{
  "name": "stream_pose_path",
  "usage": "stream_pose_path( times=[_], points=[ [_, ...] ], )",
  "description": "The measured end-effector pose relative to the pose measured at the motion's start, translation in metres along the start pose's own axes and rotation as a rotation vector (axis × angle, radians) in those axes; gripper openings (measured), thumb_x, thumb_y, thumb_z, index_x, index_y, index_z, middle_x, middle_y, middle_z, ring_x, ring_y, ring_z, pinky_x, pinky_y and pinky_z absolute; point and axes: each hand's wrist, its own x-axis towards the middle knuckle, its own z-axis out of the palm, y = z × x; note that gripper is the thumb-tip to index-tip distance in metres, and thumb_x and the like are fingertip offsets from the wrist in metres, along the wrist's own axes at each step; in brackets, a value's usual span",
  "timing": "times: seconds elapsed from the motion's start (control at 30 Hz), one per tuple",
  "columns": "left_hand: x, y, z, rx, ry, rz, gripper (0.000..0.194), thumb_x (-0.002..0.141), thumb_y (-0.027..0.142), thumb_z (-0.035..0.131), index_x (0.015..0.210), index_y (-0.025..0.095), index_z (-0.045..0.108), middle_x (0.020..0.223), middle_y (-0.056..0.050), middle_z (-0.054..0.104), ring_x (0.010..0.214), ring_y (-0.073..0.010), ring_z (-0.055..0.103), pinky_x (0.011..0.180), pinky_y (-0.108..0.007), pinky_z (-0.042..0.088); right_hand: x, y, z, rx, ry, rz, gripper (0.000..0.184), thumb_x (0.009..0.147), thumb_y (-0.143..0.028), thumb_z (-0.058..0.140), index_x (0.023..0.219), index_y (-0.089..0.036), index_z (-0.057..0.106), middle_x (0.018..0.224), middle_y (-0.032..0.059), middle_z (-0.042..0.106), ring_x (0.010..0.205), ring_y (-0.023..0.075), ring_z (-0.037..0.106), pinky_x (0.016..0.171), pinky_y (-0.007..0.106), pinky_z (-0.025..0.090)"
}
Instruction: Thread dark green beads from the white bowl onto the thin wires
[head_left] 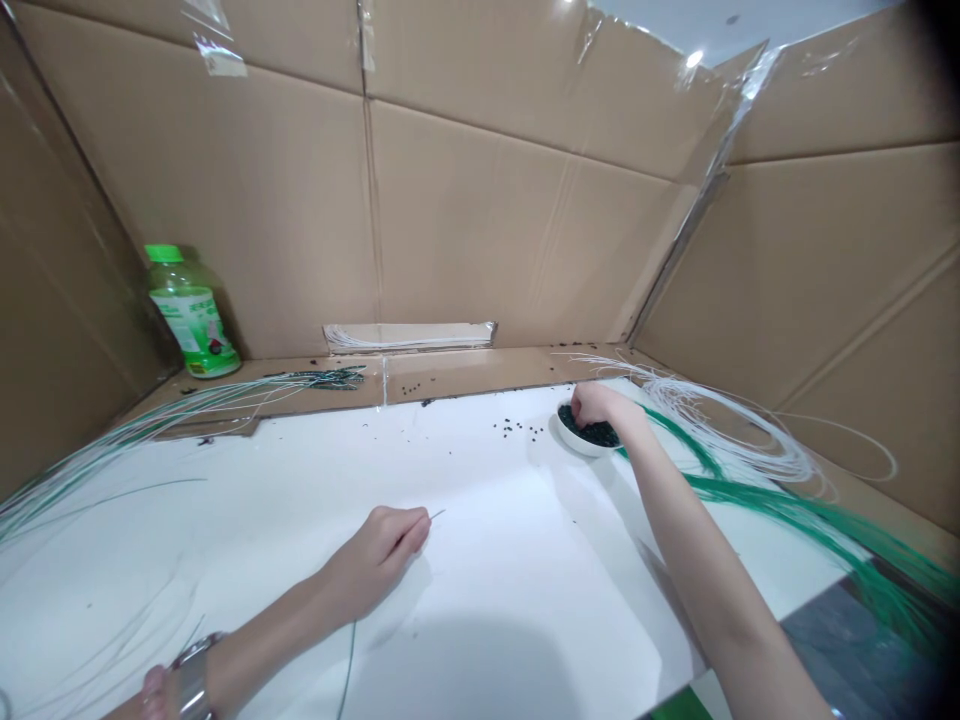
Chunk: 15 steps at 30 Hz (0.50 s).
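Note:
My left hand rests on the white board, pinching a thin wire whose tip pokes out past the fingers. A green strand hangs below that hand. My right hand dips its fingertips into dark beads inside a small white bowl. Whether those fingers grip any beads is hidden. Several loose beads lie scattered on the board left of the bowl. Long green-and-white wire bundles spread behind my right arm.
Cardboard walls enclose the back and sides, above a cardboard ledge holding a green-capped plastic bottle, dark-tipped strands and a white bundle. More strands fan out at left. A wristwatch circles my left wrist.

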Motion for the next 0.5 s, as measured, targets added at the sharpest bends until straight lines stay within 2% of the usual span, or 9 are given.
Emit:
stream_pose_path(
  times=[0.5],
  points=[
    [0.0, -0.001, 0.001, 0.003, 0.002, 0.005, 0.037, 0.096, 0.032, 0.023, 0.062, 0.019, 0.027, 0.057, 0.005, 0.027, 0.053, -0.0111, 0.026, 0.054, -0.027, 0.023, -0.001, 0.014, -0.009, 0.105, -0.059, -0.013, 0.029, 0.092, -0.032, 0.057, 0.115, -0.015, 0.058, 0.115, 0.0084, 0.061, 0.096, 0.019, 0.062, 0.081, 0.038, 0.054]
  ],
)
